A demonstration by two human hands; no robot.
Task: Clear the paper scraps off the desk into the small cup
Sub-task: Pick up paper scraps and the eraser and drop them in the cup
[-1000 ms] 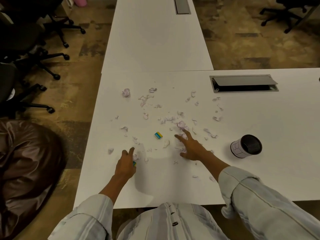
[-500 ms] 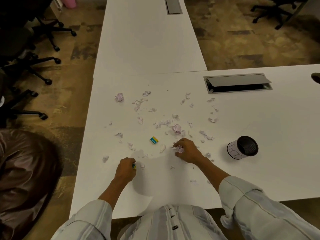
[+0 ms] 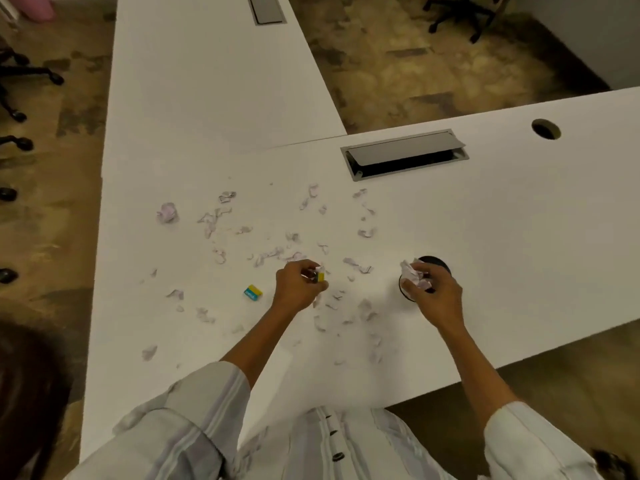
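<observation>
Several pale lilac paper scraps (image 3: 214, 216) lie scattered across the white desk (image 3: 519, 237), with a crumpled ball (image 3: 167, 212) at the far left. My right hand (image 3: 434, 292) grips a wad of scraps (image 3: 412, 273) directly over the small dark-rimmed cup (image 3: 437, 262), which it mostly hides. My left hand (image 3: 299, 285) is curled round a small yellow and green eraser (image 3: 320, 276) and some scraps, near the desk's middle. More scraps (image 3: 363, 310) lie between my two hands.
A second yellow and blue eraser (image 3: 252, 292) lies on the desk left of my left hand. A grey cable hatch (image 3: 405, 154) stands open behind, and a round cable hole (image 3: 546, 129) at the far right. Office chair bases (image 3: 20, 74) stand on the floor to the left.
My right hand gathered scraps and carried them right, over the cup. My left hand moved right and forward, still holding the small eraser. The view shifted left relative to the desk.
</observation>
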